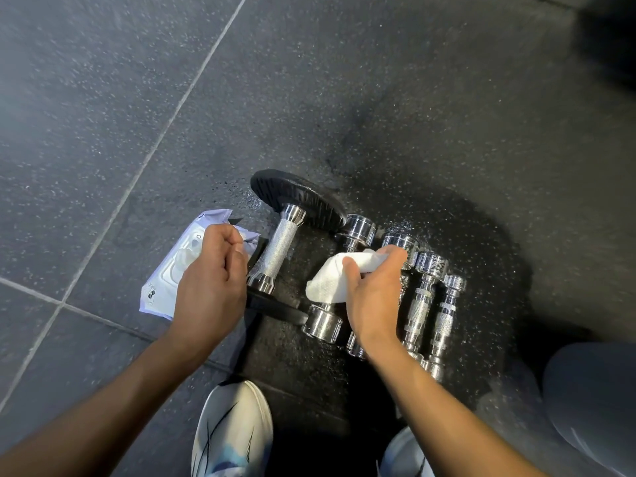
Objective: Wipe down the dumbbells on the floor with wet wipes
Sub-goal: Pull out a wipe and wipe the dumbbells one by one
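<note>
Several dumbbells lie side by side on the dark speckled floor. The largest dumbbell (277, 253) has black plates and a knurled chrome handle. To its right lie chrome dumbbells (425, 297), each smaller than the last. My right hand (373, 297) grips a crumpled white wet wipe (339, 278) above the second dumbbell from the left (323, 323), hiding its handle. My left hand (211, 280) hovers over the pale purple wet wipes pack (172, 273), its fingers curled; whether they pinch the pack's flap I cannot tell.
My two white patterned shoes (232, 428) stand at the bottom edge, close to the dumbbells. A grey knee (592, 390) shows at the lower right. Pale seams (148, 156) divide the floor tiles on the left.
</note>
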A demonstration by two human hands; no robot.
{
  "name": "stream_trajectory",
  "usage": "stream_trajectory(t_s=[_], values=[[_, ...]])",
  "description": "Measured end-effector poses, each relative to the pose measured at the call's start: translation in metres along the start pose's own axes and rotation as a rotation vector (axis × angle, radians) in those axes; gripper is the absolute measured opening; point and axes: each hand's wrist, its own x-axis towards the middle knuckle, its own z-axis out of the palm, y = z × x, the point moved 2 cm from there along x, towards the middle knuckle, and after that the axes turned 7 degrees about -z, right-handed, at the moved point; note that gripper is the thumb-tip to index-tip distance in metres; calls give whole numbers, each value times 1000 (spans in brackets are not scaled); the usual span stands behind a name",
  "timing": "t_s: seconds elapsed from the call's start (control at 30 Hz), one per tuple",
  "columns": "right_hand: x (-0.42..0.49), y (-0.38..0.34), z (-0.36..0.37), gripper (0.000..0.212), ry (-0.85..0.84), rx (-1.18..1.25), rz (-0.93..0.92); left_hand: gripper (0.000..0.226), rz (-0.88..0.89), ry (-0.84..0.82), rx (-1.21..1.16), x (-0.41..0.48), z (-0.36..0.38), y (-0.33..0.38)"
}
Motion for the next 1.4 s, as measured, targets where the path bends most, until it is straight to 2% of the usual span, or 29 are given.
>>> stream_trajectory(t_s=[0.07, 0.13, 0.2, 0.37, 0.5, 0.63, 0.77, 0.87, 0.9, 1.0, 1.1, 1.2, 1.27, 1.33, 1.4], values=[[-5, 3, 0, 29, -80, 11, -96, 8, -3, -4, -1, 0, 0, 0], [-17, 6, 0, 23, -248, -250, -267, 9, -6, -6, -7, 0, 0, 0], [-30, 12, 0, 18, -336, -455, -379, 9, -13, -7, -2, 0, 0, 1], [-13, 15, 3, 10, -321, -417, -336, 12, -60, -29, 24, 0, -3, 5], [17, 5, -1, 14, -234, -443, -387, 12, -58, -152, 111, 8, -7, 14], [8, 4, -13, 24, -350, -622, -419, 18, 92, -276, 410, 17, -3, 28], [-14, -2, -14, 25, -478, -651, -449, 13, 371, -381, 511, 14, 14, 58], [5, -3, -15, 6, -415, -632, -493, 17, 494, -527, 616, 2, 37, 72], [13, -2, -17, 7, -368, -610, -506, 22, 510, -576, 651, -3, 46, 75], [41, -4, -33, 2, -152, -503, -563, 32, 400, -694, 754, -12, 73, 73], [68, 0, -41, 12, -17, -593, -629, 29, 321, -722, 796, -14, 98, 68], [81, 5, -30, 11, -2, -794, -676, 29, 302, -724, 814, -18, 109, 71], [79, 10, -24, 14, -33, -846, -640, 30, 312, -713, 842, -19, 112, 71], [72, 11, -23, 14, -72, -887, -591, 22, 299, -704, 829, -18, 112, 69], [65, 9, -27, 17, -100, -968, -641, 16, 270, -690, 783, -17, 111, 68]])
